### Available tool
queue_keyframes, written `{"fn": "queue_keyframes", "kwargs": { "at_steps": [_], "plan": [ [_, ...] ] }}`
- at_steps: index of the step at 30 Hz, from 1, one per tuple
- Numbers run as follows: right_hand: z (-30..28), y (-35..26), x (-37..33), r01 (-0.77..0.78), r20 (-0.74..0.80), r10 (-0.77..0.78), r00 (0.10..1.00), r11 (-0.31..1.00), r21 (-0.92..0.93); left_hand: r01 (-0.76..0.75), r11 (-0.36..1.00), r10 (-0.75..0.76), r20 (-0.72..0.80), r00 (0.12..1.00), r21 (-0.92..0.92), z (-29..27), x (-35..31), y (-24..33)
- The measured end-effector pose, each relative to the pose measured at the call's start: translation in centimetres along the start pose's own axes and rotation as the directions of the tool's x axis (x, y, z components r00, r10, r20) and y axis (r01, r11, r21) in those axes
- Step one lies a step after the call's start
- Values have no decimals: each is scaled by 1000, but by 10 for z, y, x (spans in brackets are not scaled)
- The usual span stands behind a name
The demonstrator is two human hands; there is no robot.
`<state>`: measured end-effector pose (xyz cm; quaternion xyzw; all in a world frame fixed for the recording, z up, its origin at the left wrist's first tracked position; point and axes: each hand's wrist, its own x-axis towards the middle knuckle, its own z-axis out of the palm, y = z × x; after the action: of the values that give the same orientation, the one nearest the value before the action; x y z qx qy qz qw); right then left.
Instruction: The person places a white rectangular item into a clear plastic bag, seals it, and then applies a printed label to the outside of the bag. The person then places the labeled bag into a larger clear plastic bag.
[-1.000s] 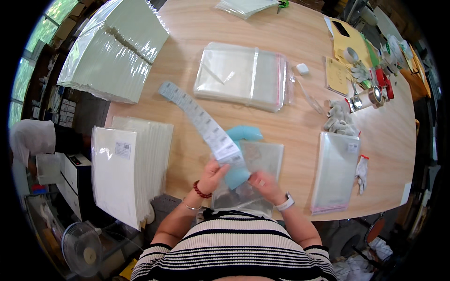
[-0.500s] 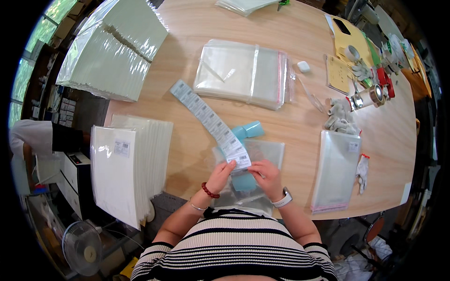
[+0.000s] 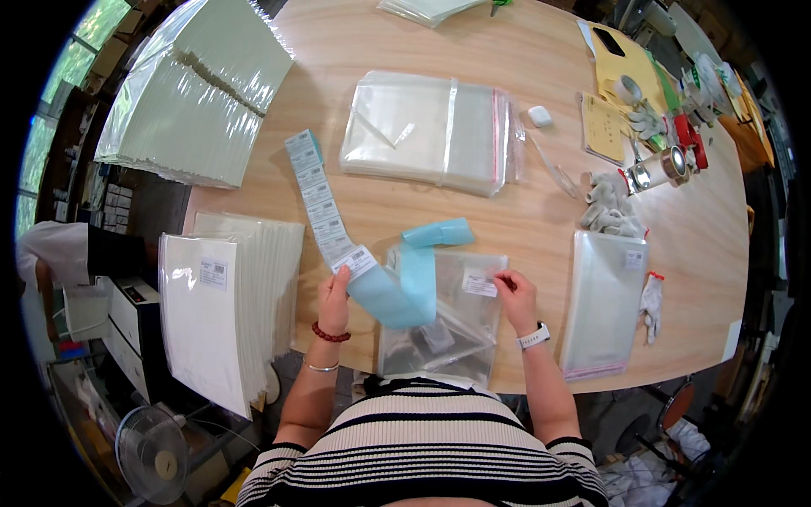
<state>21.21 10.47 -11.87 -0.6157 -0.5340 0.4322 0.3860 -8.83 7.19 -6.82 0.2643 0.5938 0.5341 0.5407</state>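
Note:
My left hand (image 3: 334,306) pinches a long strip of printed white labels (image 3: 318,201), which runs up and away across the table. Past my fingers, its bare light-blue backing (image 3: 389,301) curls to the right and ends in a loose roll. Between the thumb and fingertips of my right hand (image 3: 518,297) is a single white label (image 3: 479,283), apart from the strip. This label is over the upper right part of a clear plastic bag (image 3: 473,329) in front of me; whether it touches the bag I cannot tell.
At left stand bagged white sheets (image 3: 203,313) and a taller wrapped stack (image 3: 203,93). Banded clear bags (image 3: 414,127) lie ahead. At right are a labelled bag stack (image 3: 604,296), grey gloves (image 3: 612,207), a metal cup (image 3: 657,171) and a tape roll (image 3: 627,89).
My hands have moved apart. The right one has taken a label off the strip and carried it right; the left has drawn the strip left, baring more blue backing.

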Motion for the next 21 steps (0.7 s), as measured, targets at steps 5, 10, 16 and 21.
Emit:
{"fn": "queue_keyframes", "kwargs": {
  "at_steps": [5,10,16,21],
  "plan": [
    [8,4,6,70,78,-59,995,987,-147,-53,997,51,32,998,54,2,-3,-7],
    [19,-28,5,250,7,-333,943,694,-676,-106,988,105,13,994,110,8,-4,-10],
    [-10,-2,39,150,144,-104,984,919,-365,-143,988,143,-7,990,54,9,-2,-10],
    [-9,-16,32,479,166,-469,868,697,-534,-154,985,155,-3,988,72,8,-4,11]
  ]
}}
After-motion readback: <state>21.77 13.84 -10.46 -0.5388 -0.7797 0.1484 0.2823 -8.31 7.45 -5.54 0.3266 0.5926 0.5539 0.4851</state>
